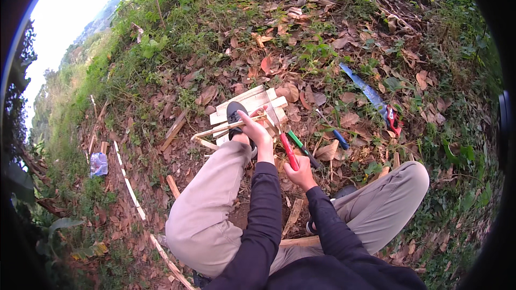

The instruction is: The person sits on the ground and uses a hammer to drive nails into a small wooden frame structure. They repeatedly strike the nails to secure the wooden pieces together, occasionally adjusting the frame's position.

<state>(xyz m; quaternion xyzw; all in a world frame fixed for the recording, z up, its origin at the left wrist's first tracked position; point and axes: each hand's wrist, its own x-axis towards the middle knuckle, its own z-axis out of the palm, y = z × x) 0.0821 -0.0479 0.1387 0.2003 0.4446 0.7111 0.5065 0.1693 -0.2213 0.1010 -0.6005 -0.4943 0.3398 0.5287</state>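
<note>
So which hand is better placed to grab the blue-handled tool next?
Likely the right hand: nearer the blue-handled tool, though gripping a red handle. The left hand is farther, holding a wooden strip.

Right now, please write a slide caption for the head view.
Right hand grips a red-handled bladed tool; left hand holds a wooden strip near boards.

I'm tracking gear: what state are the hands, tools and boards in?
Left hand: closed on thin pale wooden strip.
Right hand: closed on red-handled metal-bladed tool.
Red-handled metal-bladed tool: held, blade exposed.
Blue-bladed, red-handled tool: lying unheld.
Green-and-black-handled tool: unheld.
Blue-handled metal tool: lying unheld.
Pale wooden boards: loosely piled.
</note>
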